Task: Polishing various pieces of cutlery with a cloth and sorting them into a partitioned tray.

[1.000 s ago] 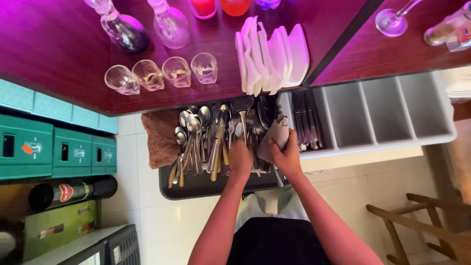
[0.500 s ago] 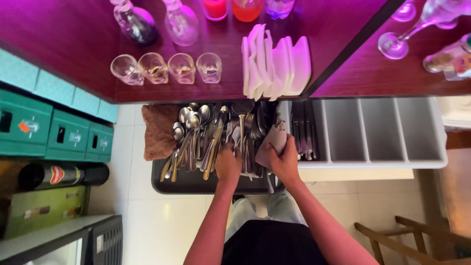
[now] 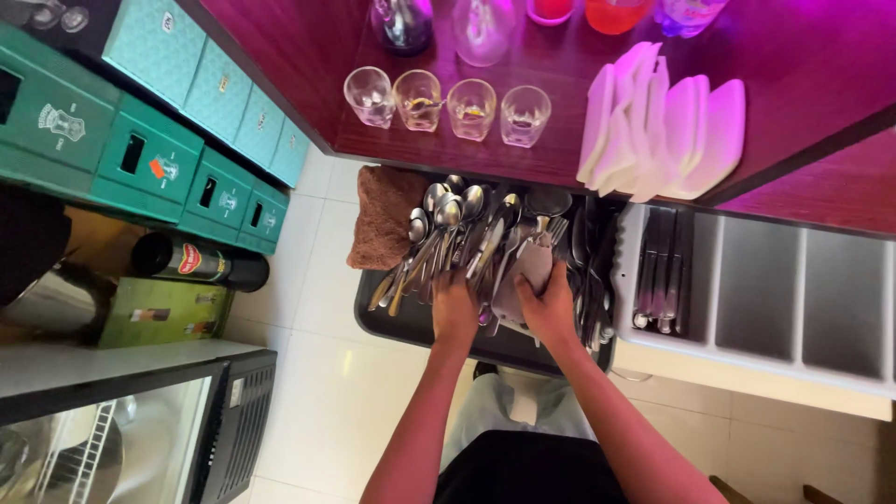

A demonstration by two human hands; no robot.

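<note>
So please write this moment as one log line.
left hand on cutlery pile | right hand holds pale cloth | dark tray under both

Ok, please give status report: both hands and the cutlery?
Left hand on cutlery pile in dark tray. Right hand grips grey cloth. Knives already in white organizer.

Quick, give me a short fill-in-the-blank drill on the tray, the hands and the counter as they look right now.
1. Both hands rest on a pile of ____ in the dark tray.
2. The right hand holds a pale ____.
3. Above the tray, ____ small glasses stand in a row.
4. Right of the tray, the grey organizer holds knives in its ____ compartment.

Missing words: cutlery; cloth; four; leftmost
</note>
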